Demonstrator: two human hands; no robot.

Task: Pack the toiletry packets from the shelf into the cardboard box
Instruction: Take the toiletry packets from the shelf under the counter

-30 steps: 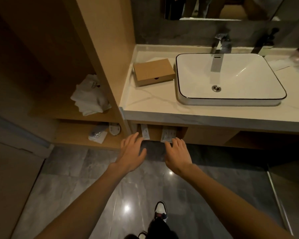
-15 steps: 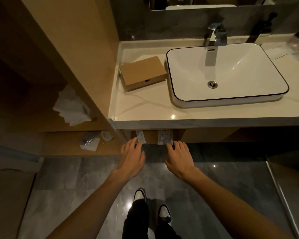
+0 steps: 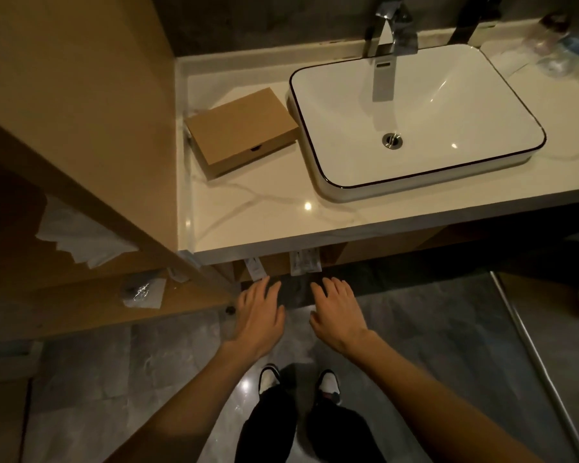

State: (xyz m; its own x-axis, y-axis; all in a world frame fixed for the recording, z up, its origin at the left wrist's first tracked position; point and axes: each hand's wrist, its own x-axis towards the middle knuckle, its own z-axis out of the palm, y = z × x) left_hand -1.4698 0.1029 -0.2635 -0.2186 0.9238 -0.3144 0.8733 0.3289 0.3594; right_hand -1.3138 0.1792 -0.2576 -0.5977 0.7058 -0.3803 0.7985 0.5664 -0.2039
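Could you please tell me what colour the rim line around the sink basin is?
Black: a thin dark line edges the white sink, clearest in the head view.

The white rectangular sink [image 3: 415, 121] sits on the marble counter [image 3: 264, 208], with a chrome faucet [image 3: 385, 48] standing behind it. Just beside the sink, at its left edge, lies a closed cardboard box [image 3: 241, 132]. Below the counter's front edge, two white toiletry packets [image 3: 305, 261] stand on the shelf under the sink's left part. The left hand [image 3: 259, 314] and right hand [image 3: 340, 310] hover just in front of the packets, fingers spread, holding nothing. Far left of the sink, folded white towels [image 3: 81, 235] rest in a wooden cubby.
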